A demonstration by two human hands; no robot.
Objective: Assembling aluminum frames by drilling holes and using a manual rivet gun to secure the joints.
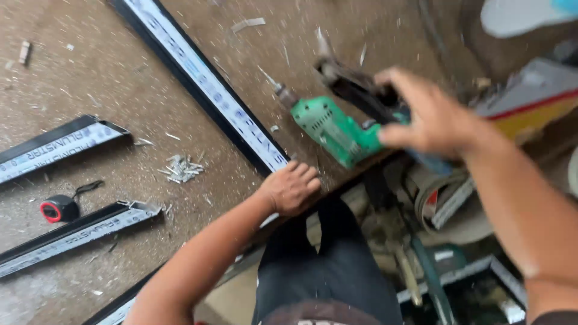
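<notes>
My right hand (430,117) grips the rear handle of a green power drill (335,129) that lies on the worn wooden bench with its bit pointing up and left. My left hand (292,188) rests palm-down on the near end of a long black aluminium profile with a white film strip (205,81), close to the bench edge. The drill's body sits just right of that profile's end. The picture is blurred around the right hand.
Two shorter black profiles (57,145) (78,232) lie at the left, with a red and black tape measure (59,209) between them. A small pile of metal shavings (182,168) sits mid-bench. Tools and clutter (433,265) fill the floor at the right, below the bench edge.
</notes>
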